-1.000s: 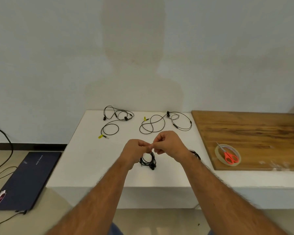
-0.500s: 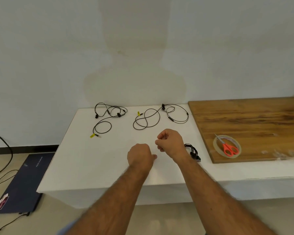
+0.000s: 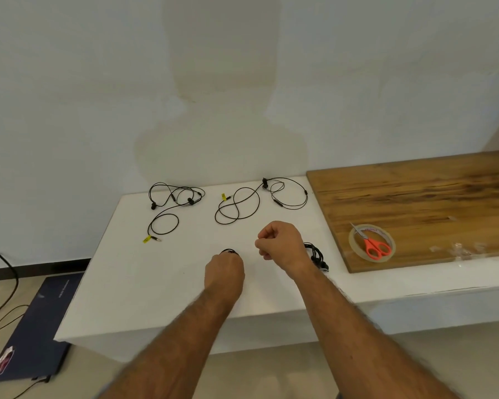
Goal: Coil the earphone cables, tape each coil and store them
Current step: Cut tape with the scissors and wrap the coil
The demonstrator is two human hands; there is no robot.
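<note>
My left hand (image 3: 224, 270) is closed low over the white table (image 3: 121, 277), gripping a coiled black earphone (image 3: 228, 251) whose loops stick out past the knuckles. My right hand (image 3: 281, 243) hovers just to the right with fingers curled; whether it pinches anything I cannot see. Behind my right wrist lies a second coiled earphone (image 3: 316, 254). Two uncoiled black earphones rest at the back of the table: one at the left (image 3: 170, 207) and one in the middle (image 3: 260, 200). A tape roll (image 3: 355, 243) lies on the wooden board with orange scissors (image 3: 376, 247) on top.
The wooden board (image 3: 421, 203) covers the table's right part, with bits of clear tape (image 3: 458, 249) near its front edge. A white wall stands right behind the table. On the floor at left lie a dark laptop (image 3: 38, 329) and loose cables (image 3: 0, 286).
My hands were joined over the coil; they have parted. The left hand sank to the table with the coil, the right hand lifted away rightward. The camera tilted down.
</note>
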